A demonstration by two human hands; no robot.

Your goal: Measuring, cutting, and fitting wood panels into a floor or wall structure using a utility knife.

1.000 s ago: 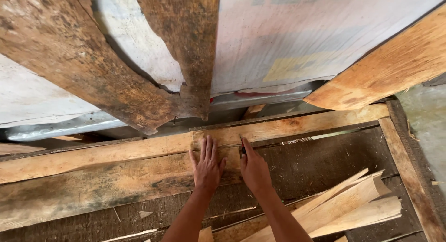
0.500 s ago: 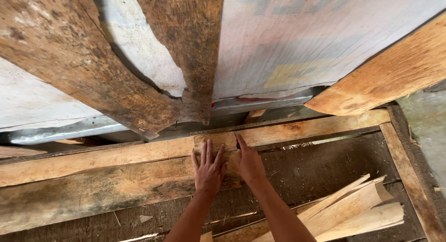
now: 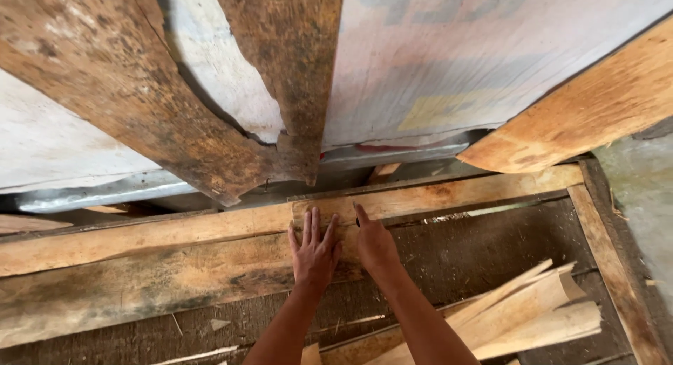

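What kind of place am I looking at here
Probably a rough woodworking or timber yard: weathered mould-stained planks lean on a pale sheet wall, and thin pale wood offcuts lie piled beside the hands.

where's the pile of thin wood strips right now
In the head view the pile of thin wood strips lies at lower right on the dark floorboards, just right of the right hand.
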